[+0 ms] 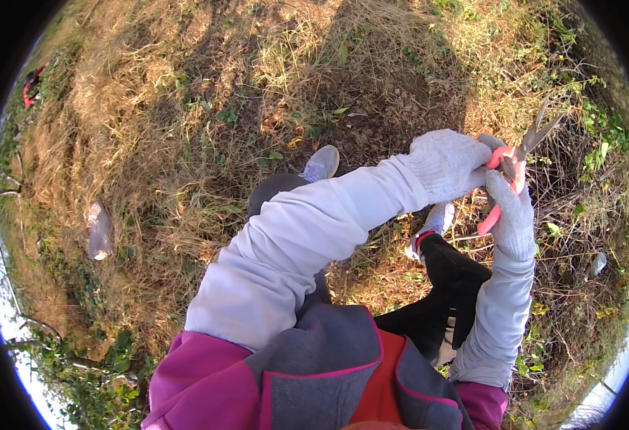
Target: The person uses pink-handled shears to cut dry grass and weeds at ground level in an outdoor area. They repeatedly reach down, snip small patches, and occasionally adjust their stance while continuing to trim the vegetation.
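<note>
My left hand (448,164), in a light knit glove, reaches across to the right, its fingers closed at one pink handle of the garden shears (518,161). My right hand (512,215), gloved alike, is wrapped round the other side of the handles, with a pink handle end showing below its fingers. The metal blades point up and to the right and stand apart over dry brush. A coiled spring shows between the handles. The gloves hide part of the handles and most fingertips.
Tangled dry stems and green leafy plants (610,129) lie at the right. Dry grass (147,134) covers the ground at the left, with a pale patterned object (99,230) on it. My shoes (322,163) are on the ground below my arms. Branches (40,322) rise at lower left.
</note>
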Demonstrator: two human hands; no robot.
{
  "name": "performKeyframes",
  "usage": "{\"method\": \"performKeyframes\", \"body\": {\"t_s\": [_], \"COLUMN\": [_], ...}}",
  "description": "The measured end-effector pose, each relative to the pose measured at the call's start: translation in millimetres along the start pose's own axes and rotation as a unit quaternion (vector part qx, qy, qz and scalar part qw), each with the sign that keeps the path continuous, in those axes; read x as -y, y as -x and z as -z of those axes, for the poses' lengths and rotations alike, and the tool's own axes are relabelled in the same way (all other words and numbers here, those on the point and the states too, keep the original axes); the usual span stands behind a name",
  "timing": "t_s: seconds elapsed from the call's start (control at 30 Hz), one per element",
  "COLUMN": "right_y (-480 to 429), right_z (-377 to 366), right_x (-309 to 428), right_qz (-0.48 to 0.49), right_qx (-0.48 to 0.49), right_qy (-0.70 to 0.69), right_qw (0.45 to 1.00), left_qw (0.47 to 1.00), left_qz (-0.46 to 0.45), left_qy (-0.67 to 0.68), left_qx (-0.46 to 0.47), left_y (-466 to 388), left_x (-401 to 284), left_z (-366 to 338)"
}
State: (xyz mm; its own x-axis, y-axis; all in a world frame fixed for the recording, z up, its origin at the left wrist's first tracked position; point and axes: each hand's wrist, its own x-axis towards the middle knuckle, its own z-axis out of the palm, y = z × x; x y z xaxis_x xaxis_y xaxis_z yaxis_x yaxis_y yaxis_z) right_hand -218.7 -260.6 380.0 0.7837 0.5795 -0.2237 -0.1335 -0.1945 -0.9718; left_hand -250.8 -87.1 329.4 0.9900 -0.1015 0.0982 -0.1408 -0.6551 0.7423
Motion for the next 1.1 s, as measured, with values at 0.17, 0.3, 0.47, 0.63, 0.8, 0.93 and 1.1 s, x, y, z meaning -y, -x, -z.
{"method": "performKeyframes", "body": {"t_s": [0.17,0.3,0.47,0.63,0.8,0.93,1.1], "right_y": [-0.3,-1.3,-0.3,-0.5,-0.5,-0.9,-1.2], "right_z": [2.0,2.6,1.7,2.5,1.9,1.6,0.6], "right_x": [-0.3,-1.1,-2.7,-2.1,-2.7,-3.5,-4.7], "right_qz": [-0.009,0.003,0.001,-0.016,0.017,0.001,0.027], "right_qx": [0.015,0.01,0.001,-0.003,0.004,-0.007,0.0], "right_qy": [-0.009,0.0,-0.008,-0.001,0.023,0.048,0.049], "right_qw": [1.0,1.0,1.0,1.0,1.0,0.999,0.998], "left_qw": [1.0,1.0,1.0,1.0,1.0,1.0,1.0], "left_qz": [0.004,0.007,-0.003,-0.002,0.015,0.003,-0.002], "left_qy": [0.005,0.013,0.015,0.019,0.022,0.019,0.021], "left_qx": [0.006,0.017,0.01,0.003,0.016,0.004,-0.009], "left_y": [2.3,1.9,2.0,2.9,0.9,1.7,1.7], "left_x": [-1.5,-3.0,-2.5,-3.8,-4.4,-2.0,-0.4], "left_z": [2.6,4.9,4.6,4.1,4.5,2.3,-0.7]}}
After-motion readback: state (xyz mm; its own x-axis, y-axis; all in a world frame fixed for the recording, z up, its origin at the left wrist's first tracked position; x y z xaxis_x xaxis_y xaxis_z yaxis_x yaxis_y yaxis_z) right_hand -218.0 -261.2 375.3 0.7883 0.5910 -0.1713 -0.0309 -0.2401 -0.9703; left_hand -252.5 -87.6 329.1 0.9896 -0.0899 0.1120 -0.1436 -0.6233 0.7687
